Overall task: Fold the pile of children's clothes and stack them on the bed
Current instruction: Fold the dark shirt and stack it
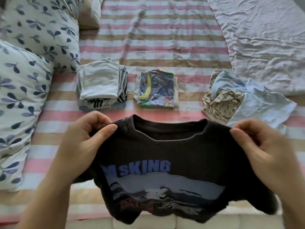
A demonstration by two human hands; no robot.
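I see my left hand (82, 142) and right hand (267, 146) holding a dark shirt (173, 154) up over the near edge of the bed (165, 38). Its blue print faces me, and its hem hangs free. Each hand pinches one shoulder seam between the thumb and curled fingers; the right is slightly blurred. The striped bed carries everything else. A folded stack (100, 85) of pale grey and white pieces lies at the left, and a smaller folded dinosaur stack (156, 90) is just beside it in the middle. A loose pile (239, 100) of light blue and beige clothes sits unfolded, well apart at the right. Leaf-print pillows (33, 63) lie along the left side, and a crumpled quilt (264, 38) covers the far right corner.
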